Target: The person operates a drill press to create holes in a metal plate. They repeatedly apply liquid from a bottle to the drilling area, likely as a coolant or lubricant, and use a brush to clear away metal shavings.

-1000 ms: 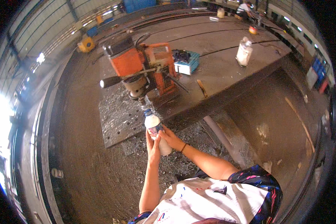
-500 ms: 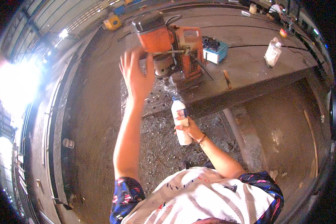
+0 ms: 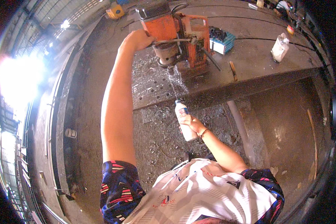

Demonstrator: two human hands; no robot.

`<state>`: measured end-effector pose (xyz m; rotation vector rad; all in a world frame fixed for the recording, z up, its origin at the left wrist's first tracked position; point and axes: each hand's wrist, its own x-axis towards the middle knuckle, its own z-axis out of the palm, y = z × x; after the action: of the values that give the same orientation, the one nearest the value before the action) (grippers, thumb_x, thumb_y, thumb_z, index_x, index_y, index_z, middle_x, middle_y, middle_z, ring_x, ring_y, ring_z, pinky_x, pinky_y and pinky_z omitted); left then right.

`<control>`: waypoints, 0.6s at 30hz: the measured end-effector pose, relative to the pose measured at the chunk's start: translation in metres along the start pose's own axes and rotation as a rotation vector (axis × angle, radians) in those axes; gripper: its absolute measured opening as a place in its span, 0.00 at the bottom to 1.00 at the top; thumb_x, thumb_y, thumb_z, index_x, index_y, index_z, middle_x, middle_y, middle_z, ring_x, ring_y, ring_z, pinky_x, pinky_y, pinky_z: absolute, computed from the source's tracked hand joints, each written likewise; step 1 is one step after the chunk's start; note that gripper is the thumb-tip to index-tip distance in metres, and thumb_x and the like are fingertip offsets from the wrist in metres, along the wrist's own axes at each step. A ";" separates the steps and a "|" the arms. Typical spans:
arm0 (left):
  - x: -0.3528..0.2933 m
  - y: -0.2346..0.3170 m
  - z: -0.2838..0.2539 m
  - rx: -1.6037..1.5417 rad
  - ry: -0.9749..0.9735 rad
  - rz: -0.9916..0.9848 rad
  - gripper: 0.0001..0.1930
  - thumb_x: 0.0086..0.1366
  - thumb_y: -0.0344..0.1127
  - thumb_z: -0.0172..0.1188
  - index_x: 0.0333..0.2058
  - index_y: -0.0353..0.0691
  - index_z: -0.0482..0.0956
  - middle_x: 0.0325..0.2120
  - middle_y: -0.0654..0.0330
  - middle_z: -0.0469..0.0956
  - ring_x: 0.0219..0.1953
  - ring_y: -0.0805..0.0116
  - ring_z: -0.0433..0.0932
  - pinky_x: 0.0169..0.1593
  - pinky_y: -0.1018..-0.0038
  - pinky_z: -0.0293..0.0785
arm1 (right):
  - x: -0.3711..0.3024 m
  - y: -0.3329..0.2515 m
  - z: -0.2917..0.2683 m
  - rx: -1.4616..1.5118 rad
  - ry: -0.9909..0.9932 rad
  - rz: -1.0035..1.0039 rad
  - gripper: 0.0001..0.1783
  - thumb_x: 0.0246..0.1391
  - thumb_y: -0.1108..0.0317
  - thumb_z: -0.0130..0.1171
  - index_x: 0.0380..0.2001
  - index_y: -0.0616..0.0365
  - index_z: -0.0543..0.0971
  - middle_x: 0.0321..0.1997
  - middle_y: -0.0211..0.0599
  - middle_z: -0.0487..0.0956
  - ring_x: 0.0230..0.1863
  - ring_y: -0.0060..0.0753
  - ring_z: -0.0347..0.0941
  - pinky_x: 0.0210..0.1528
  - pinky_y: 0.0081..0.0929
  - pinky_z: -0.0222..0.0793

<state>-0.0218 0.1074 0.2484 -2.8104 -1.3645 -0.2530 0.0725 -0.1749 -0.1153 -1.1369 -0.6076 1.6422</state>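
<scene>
An orange magnetic drill (image 3: 158, 30) with a black top stands on a perforated steel plate (image 3: 147, 87). My left hand (image 3: 137, 39) has its fingers curled against the left side of the drill's motor housing; some fingertips are hard to see. My right hand (image 3: 192, 125) is wrapped round a white plastic bottle (image 3: 180, 108) with a coloured label, tilted with its top toward the drill. A thin stream of liquid runs between the bottle's top and the drill's tip, and wet, shiny splashes (image 3: 178, 80) lie around that tip.
Right of the drill sits a blue-and-white box (image 3: 222, 44) with a dark item on it. A whitish plastic container (image 3: 280, 47) stands farther right. Metal chips (image 3: 156, 138) litter the ground below the plate. Another person (image 3: 283, 9) is at the far right.
My left hand has moved from open in the air up onto the drill's side. The bottle in my right hand has tilted more, and a stream of liquid now shows.
</scene>
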 end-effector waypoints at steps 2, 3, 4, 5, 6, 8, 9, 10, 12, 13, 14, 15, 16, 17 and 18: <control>-0.002 -0.001 -0.002 -0.075 -0.069 -0.025 0.24 0.58 0.56 0.54 0.39 0.42 0.83 0.30 0.54 0.83 0.34 0.57 0.83 0.44 0.63 0.77 | 0.001 0.002 0.001 0.028 0.003 0.032 0.14 0.51 0.68 0.64 0.41 0.55 0.77 0.29 0.41 0.80 0.25 0.37 0.79 0.28 0.35 0.79; -0.004 -0.002 -0.002 -0.124 -0.111 -0.041 0.23 0.58 0.56 0.54 0.38 0.42 0.83 0.28 0.55 0.83 0.31 0.59 0.83 0.42 0.64 0.77 | 0.001 0.002 0.002 0.034 0.003 0.055 0.14 0.51 0.68 0.63 0.42 0.55 0.76 0.29 0.41 0.80 0.25 0.37 0.79 0.27 0.35 0.79; -0.006 -0.002 -0.002 -0.172 -0.153 -0.057 0.23 0.58 0.56 0.54 0.37 0.41 0.83 0.26 0.56 0.83 0.28 0.61 0.83 0.39 0.65 0.78 | 0.001 0.002 0.004 0.040 0.002 0.079 0.14 0.51 0.68 0.63 0.42 0.55 0.76 0.29 0.41 0.80 0.25 0.37 0.79 0.27 0.35 0.79; -0.007 0.001 -0.003 -0.202 -0.172 -0.066 0.23 0.58 0.56 0.54 0.36 0.41 0.84 0.26 0.56 0.83 0.27 0.63 0.83 0.37 0.66 0.78 | 0.002 0.004 0.002 0.042 0.011 0.077 0.14 0.51 0.68 0.63 0.42 0.55 0.76 0.29 0.41 0.80 0.25 0.37 0.79 0.27 0.35 0.79; -0.008 0.005 -0.004 -0.232 -0.191 -0.073 0.23 0.59 0.55 0.54 0.35 0.40 0.84 0.25 0.56 0.83 0.25 0.64 0.82 0.35 0.66 0.78 | 0.003 0.006 0.000 0.046 0.020 0.075 0.14 0.52 0.68 0.63 0.42 0.55 0.76 0.29 0.41 0.80 0.25 0.37 0.79 0.27 0.35 0.79; -0.010 0.006 -0.006 -0.270 -0.222 -0.072 0.23 0.59 0.55 0.54 0.34 0.39 0.84 0.24 0.56 0.83 0.24 0.66 0.82 0.32 0.67 0.78 | 0.003 0.007 0.000 0.074 0.043 0.087 0.12 0.50 0.69 0.65 0.40 0.54 0.78 0.28 0.38 0.80 0.25 0.34 0.79 0.27 0.33 0.78; -0.010 0.004 -0.007 -0.279 -0.233 -0.063 0.23 0.59 0.54 0.55 0.33 0.39 0.84 0.24 0.56 0.83 0.23 0.66 0.82 0.31 0.68 0.78 | 0.002 0.007 0.002 0.100 0.057 0.101 0.10 0.49 0.69 0.66 0.37 0.54 0.80 0.27 0.35 0.80 0.25 0.31 0.78 0.27 0.31 0.76; -0.010 0.003 -0.007 -0.288 -0.245 -0.053 0.23 0.59 0.54 0.55 0.32 0.38 0.83 0.23 0.56 0.83 0.23 0.66 0.82 0.29 0.69 0.78 | 0.001 0.006 0.003 0.126 0.072 0.114 0.09 0.47 0.69 0.67 0.34 0.53 0.82 0.26 0.32 0.80 0.24 0.29 0.78 0.27 0.29 0.75; -0.008 -0.003 -0.006 -0.268 -0.256 -0.057 0.22 0.59 0.53 0.55 0.31 0.37 0.83 0.22 0.57 0.82 0.22 0.67 0.81 0.29 0.69 0.78 | 0.003 0.007 0.004 0.125 0.077 0.110 0.09 0.46 0.70 0.68 0.34 0.53 0.82 0.27 0.31 0.81 0.25 0.28 0.78 0.27 0.29 0.75; -0.007 -0.005 -0.005 -0.258 -0.262 -0.059 0.22 0.59 0.52 0.55 0.30 0.36 0.83 0.22 0.57 0.82 0.22 0.67 0.81 0.29 0.70 0.78 | 0.003 0.008 0.005 0.124 0.079 0.107 0.10 0.46 0.70 0.68 0.34 0.53 0.82 0.27 0.31 0.81 0.26 0.28 0.78 0.28 0.28 0.75; -0.008 -0.003 -0.006 -0.269 -0.258 -0.053 0.22 0.60 0.52 0.55 0.30 0.36 0.83 0.22 0.56 0.82 0.22 0.67 0.81 0.29 0.70 0.78 | 0.003 0.008 0.003 0.140 0.074 0.092 0.10 0.46 0.70 0.68 0.34 0.53 0.82 0.28 0.31 0.81 0.26 0.28 0.78 0.28 0.28 0.75; -0.009 -0.001 -0.007 -0.279 -0.254 -0.047 0.22 0.60 0.52 0.55 0.29 0.36 0.83 0.21 0.56 0.82 0.22 0.67 0.81 0.29 0.70 0.78 | 0.003 0.009 0.002 0.156 0.069 0.076 0.10 0.46 0.71 0.68 0.34 0.53 0.82 0.28 0.31 0.81 0.27 0.28 0.78 0.28 0.28 0.75; -0.011 0.001 -0.008 -0.290 -0.249 -0.042 0.22 0.60 0.52 0.55 0.29 0.36 0.83 0.21 0.56 0.82 0.21 0.67 0.81 0.29 0.69 0.78 | 0.003 0.010 0.001 0.171 0.063 0.060 0.10 0.46 0.71 0.68 0.34 0.53 0.82 0.29 0.30 0.81 0.27 0.27 0.78 0.29 0.28 0.75; -0.011 0.002 -0.009 -0.287 -0.249 -0.032 0.22 0.60 0.53 0.54 0.28 0.36 0.83 0.21 0.56 0.81 0.21 0.66 0.81 0.29 0.69 0.78 | 0.003 0.010 0.001 0.102 0.060 0.018 0.11 0.47 0.71 0.67 0.36 0.54 0.80 0.29 0.33 0.81 0.27 0.29 0.78 0.29 0.30 0.77; -0.011 0.003 -0.009 -0.284 -0.249 -0.023 0.23 0.60 0.53 0.54 0.28 0.35 0.82 0.20 0.56 0.81 0.21 0.66 0.81 0.29 0.69 0.78 | 0.002 0.011 0.000 0.032 0.058 -0.025 0.13 0.48 0.70 0.66 0.39 0.54 0.79 0.30 0.35 0.80 0.28 0.31 0.79 0.29 0.32 0.78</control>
<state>-0.0277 0.0963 0.2559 -3.1509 -1.5180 -0.1057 0.0670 -0.1771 -0.1250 -1.1451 -0.5543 1.5874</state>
